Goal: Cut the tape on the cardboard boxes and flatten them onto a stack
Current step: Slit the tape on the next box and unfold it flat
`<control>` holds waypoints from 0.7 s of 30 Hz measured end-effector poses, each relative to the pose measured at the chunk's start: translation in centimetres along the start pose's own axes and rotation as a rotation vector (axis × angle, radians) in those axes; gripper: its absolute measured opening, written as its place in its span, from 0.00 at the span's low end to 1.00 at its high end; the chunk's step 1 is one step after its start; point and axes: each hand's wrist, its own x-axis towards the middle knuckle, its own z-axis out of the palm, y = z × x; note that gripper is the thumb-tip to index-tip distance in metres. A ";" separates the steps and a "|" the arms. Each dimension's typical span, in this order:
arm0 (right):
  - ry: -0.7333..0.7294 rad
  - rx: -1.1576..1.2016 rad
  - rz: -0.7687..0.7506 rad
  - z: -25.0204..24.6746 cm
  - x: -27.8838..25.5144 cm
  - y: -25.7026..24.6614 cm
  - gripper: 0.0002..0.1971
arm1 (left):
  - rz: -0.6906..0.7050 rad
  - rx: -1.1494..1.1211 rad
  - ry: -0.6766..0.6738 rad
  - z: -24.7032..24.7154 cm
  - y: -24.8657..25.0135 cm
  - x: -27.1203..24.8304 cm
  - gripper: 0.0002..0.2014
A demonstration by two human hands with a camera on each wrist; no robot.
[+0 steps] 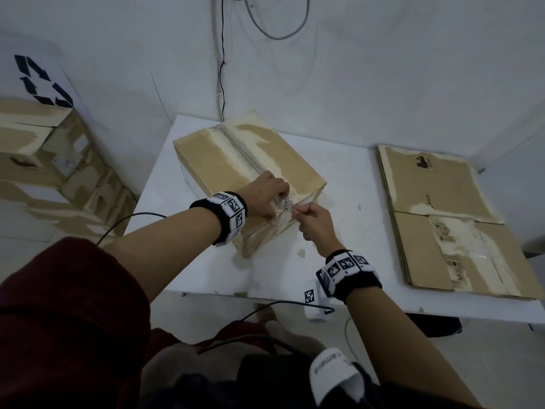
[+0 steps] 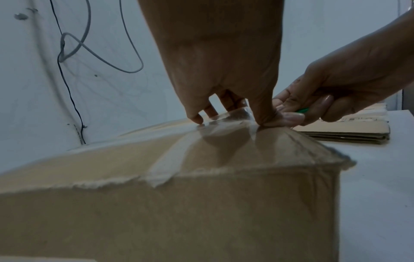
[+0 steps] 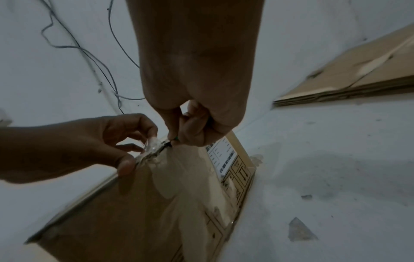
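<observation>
A taped cardboard box (image 1: 236, 163) lies on the white table (image 1: 339, 178). My left hand (image 1: 278, 197) rests on its near end, and the fingertips pinch a lifted strip of clear tape (image 2: 226, 116) at the seam. My right hand (image 1: 303, 214) is fisted round a small green-handled cutter (image 2: 301, 110), whose tip (image 3: 173, 139) meets the seam at the box's top edge, right beside the left fingers. In the right wrist view the left hand (image 3: 134, 147) holds the curled clear tape (image 3: 152, 144) while its thumb presses the box (image 3: 139, 212) edge. The blade itself is hidden by fingers.
A stack of flattened cardboard (image 1: 442, 219) lies on the table's right side. Several unopened boxes (image 1: 50, 163) are piled at the left, off the table. Cables (image 1: 221, 69) hang down the wall behind. Small tape scraps (image 3: 300, 230) dot the tabletop.
</observation>
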 end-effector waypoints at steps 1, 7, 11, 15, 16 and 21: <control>0.007 -0.031 -0.027 0.0 0.1 0.0 0.09 | 0.000 0.006 -0.001 0.0 0.0 0.0 0.27; -0.016 -0.078 -0.031 1.6 -1.0 0.8 0.07 | -0.058 -0.039 0.053 -0.1 0.4 0.6 0.22; 0.007 -0.083 -0.083 3.1 -2.6 2.4 0.11 | -0.118 -0.222 0.018 -0.7 -0.1 1.3 0.34; 0.010 -0.066 -0.055 2.2 -2.6 2.0 0.09 | -0.132 -0.236 -0.067 -0.9 -0.6 1.2 0.39; 0.047 -0.056 -0.053 1.6 -2.4 1.9 0.08 | -0.132 -0.233 -0.073 -1.0 -0.5 1.2 0.38; 0.343 -0.022 -0.171 -0.9 -1.6 1.6 0.04 | -0.113 -0.161 -0.091 -0.3 -0.1 0.6 0.23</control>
